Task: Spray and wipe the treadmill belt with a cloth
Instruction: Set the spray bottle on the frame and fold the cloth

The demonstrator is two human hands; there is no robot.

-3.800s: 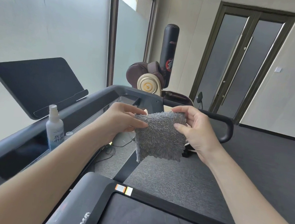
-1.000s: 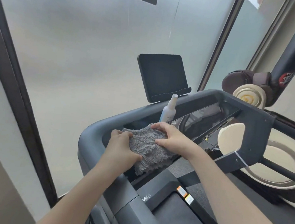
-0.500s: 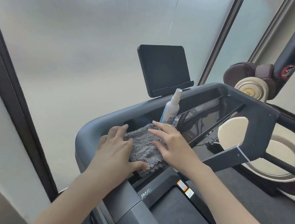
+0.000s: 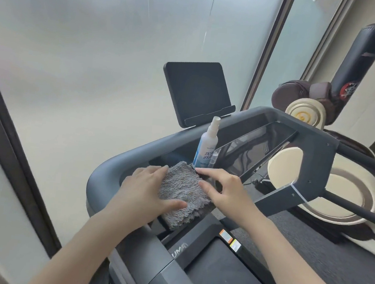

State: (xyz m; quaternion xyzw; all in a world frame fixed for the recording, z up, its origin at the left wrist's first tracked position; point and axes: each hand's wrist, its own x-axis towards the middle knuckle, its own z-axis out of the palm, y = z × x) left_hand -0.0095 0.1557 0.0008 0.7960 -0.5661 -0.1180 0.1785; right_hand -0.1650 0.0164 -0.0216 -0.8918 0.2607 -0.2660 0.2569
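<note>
The person's left hand [image 4: 148,191] lies flat on the left part of a grey fluffy cloth [image 4: 183,188], fingers straight and close together, thumb stretched along the cloth's near side, gripping nothing. The right hand [image 4: 227,190] is open too, its fingers lightly bent and spread. Its lower fingertips touch the cloth's right edge, and its index finger [image 4: 211,173] reaches along the far edge towards the foot of the spray bottle [image 4: 205,151]. The two hands are apart, with the middle of the cloth bare between them. The cloth rests on the treadmill's glossy black console [image 4: 258,147], and its near edge hangs a little over the console's front lip above the motor cover [image 4: 196,243]. The white spray bottle stands upright just behind the cloth's far right corner, with a small clear cap [image 4: 214,160] beside it on the right. A thick grey rail [image 4: 113,168] curves close round the left hand's outer side, and a frosted glass wall [image 4: 73,70] stands beyond it. A black tablet stand [image 4: 195,89] rises behind the bottle. The dark treadmill belt [image 4: 224,283] lies lower and nearer, between the forearms, untouched by either hand. To the right the console frame opens onto grey carpet [image 4: 320,255], and a black punching bag [image 4: 363,63] stands well apart in the far corner.
</note>
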